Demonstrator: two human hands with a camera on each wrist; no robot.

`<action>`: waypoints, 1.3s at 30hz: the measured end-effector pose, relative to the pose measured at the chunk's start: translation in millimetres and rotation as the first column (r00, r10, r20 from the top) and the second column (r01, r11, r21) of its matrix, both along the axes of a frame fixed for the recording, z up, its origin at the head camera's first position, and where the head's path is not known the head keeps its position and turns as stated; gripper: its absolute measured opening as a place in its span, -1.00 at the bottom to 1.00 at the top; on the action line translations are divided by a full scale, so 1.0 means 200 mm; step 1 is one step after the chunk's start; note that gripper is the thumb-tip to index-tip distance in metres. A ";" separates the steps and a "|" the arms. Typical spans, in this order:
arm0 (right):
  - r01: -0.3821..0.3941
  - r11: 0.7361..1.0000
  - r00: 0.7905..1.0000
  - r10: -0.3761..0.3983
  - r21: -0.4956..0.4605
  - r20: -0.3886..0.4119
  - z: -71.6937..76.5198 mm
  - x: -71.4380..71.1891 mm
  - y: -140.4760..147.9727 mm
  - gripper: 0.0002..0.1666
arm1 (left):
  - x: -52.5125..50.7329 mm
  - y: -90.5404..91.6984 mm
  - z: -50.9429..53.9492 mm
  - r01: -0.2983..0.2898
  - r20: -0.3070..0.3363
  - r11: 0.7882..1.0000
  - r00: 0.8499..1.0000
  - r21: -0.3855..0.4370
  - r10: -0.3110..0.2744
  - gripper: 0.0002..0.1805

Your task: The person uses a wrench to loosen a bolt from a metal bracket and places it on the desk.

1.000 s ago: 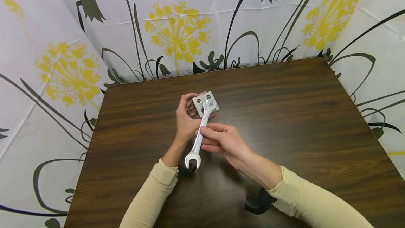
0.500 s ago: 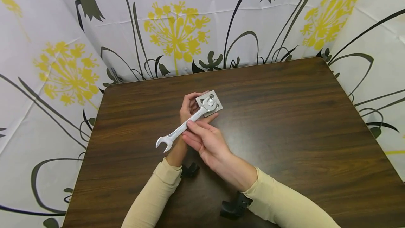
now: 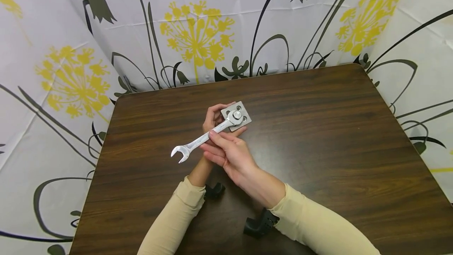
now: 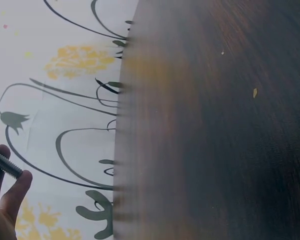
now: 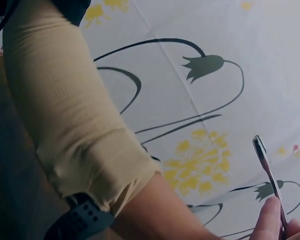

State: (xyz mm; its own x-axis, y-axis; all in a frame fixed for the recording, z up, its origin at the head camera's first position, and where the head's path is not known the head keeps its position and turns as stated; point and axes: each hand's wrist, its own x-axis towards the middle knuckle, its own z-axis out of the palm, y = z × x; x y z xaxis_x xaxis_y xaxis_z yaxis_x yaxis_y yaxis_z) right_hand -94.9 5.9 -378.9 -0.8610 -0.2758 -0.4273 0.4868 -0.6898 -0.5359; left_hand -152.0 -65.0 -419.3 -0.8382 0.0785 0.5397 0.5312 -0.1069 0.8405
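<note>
A square metal plate with holes near its corners is held up over the table by my left hand, partly hidden behind it. The ring end of a combination wrench sits around the bolt head at the plate's face. My right hand pinches the wrench's shaft between thumb and fingers; its open end points left. In the left wrist view, the bolt's threaded shank sticks out beside the left fingers. The right wrist view catches the wrench nearly edge-on above the right fingertips.
Below the hands spreads a dark wood-grain table. A white curtain with yellow and grey-green flowers stands along its back and sides. Black wrist mounts hang below the sleeves.
The wrench's open end has swung clockwise, from pointing toward me to pointing left. My right hand has moved left with it. The plate and left hand have shifted slightly right.
</note>
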 end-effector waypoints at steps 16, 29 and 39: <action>-0.245 0.925 0.955 0.282 0.291 -0.092 -0.09 0.03 0.26 -0.64 | 0.00 -0.03 -0.03 0.040 0.071 0.999 0.997 -0.024 -0.038 -0.24; -0.322 0.643 0.800 0.577 0.695 -0.164 -0.08 -0.07 0.57 -0.60 | -0.02 -0.07 -0.01 0.082 0.015 0.996 0.997 -0.025 -0.082 -0.24; 0.071 0.269 0.659 0.710 0.961 -0.247 -0.03 -0.15 0.66 -0.66 | -0.03 -0.09 -0.04 0.066 0.046 0.997 0.997 -0.041 -0.064 -0.21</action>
